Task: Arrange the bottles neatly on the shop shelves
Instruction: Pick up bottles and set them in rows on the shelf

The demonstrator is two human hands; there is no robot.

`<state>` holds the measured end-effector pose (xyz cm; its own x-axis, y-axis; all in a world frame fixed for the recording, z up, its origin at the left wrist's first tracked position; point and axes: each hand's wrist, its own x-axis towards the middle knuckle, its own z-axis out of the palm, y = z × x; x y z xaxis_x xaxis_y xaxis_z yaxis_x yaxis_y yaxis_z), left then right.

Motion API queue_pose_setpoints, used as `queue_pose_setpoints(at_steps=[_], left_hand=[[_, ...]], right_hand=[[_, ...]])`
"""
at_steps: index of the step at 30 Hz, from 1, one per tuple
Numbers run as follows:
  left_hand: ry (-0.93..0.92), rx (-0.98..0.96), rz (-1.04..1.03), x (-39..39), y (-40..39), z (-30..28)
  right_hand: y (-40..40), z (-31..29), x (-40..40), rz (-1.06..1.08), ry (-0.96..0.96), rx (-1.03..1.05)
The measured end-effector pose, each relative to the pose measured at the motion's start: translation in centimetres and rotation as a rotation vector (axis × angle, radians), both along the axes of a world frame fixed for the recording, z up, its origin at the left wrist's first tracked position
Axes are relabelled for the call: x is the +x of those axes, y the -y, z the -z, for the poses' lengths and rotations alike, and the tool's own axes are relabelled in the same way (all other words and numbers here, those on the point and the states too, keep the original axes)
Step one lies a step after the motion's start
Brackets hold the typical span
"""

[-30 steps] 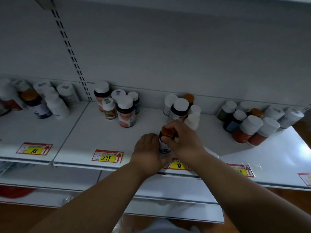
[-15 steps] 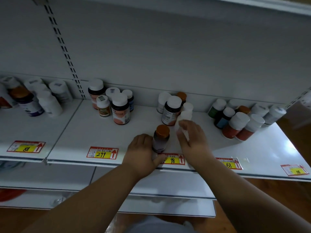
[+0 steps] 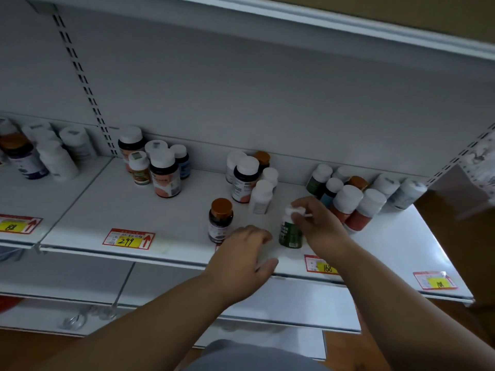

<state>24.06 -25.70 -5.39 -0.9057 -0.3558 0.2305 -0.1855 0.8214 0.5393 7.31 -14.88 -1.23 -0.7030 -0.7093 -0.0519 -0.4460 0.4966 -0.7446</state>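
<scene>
Fingers [image 3: 300, 215] of the right hand [image 3: 320, 227] pinch the white cap of the upright green bottle [image 3: 290, 234], lower centre-right, near the shelf [image 3: 174, 210] front edge; left hand [image 3: 242, 259] relaxed, fingers loose, just left.

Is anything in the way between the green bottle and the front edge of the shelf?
Nothing visible. The right hand grips the green bottle by its white cap, and bare shelf lies in front of it. The orange-capped bottle stands apart to its left, beside the left hand.
</scene>
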Motion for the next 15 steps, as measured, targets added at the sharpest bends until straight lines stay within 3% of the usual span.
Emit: queue_pose_setpoints(at_steps=[9,15], left_hand=[[0.089,-0.123,-0.194,-9.7,-3.9,3.1],[0.118,-0.192,-0.263,-10.7,-5.8,4.0]], right_hand=[[-4.6,0.4,-3.9,-0.17,0.059,-0.078],[-6.0,1.4,-5.4,-0.331,-0.223,-0.01]])
